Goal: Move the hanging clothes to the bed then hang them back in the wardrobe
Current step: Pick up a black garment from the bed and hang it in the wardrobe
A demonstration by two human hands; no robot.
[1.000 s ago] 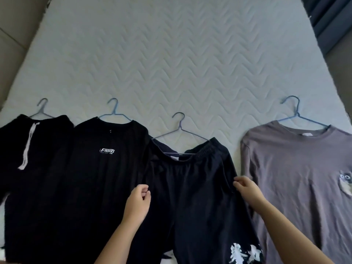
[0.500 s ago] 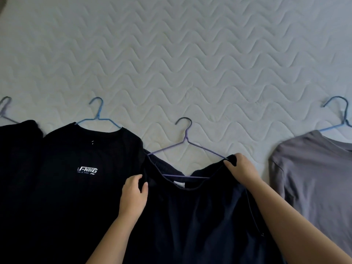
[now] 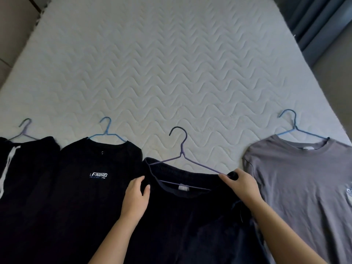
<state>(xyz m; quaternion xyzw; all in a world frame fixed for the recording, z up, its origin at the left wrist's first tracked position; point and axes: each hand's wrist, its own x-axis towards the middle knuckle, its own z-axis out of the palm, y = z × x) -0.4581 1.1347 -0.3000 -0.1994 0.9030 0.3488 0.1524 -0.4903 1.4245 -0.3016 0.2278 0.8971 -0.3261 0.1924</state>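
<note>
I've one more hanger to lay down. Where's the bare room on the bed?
Widest: the mattress beyond all the hooks. A narrower gap lies between the dark shorts and the grey T-shirt. On the left, the black T-shirt and neighbours overlap.

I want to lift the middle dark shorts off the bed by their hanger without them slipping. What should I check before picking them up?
1. Dark shorts threaded on the purple hanger: ok, its lower bar runs inside the waistband.
2. Right hand gripping the waistband at the hanger's right end: ok.
3. Left hand gripping the waistband's left edge: ok.
4. Hanger hook free to grab: ok, it lies bare on the mattress.
5. Clear of the black T-shirt: not ok, the edges meet at the left hand.
6. Clear of the grey T-shirt: cannot tell, the right forearm hides the gap.
</note>
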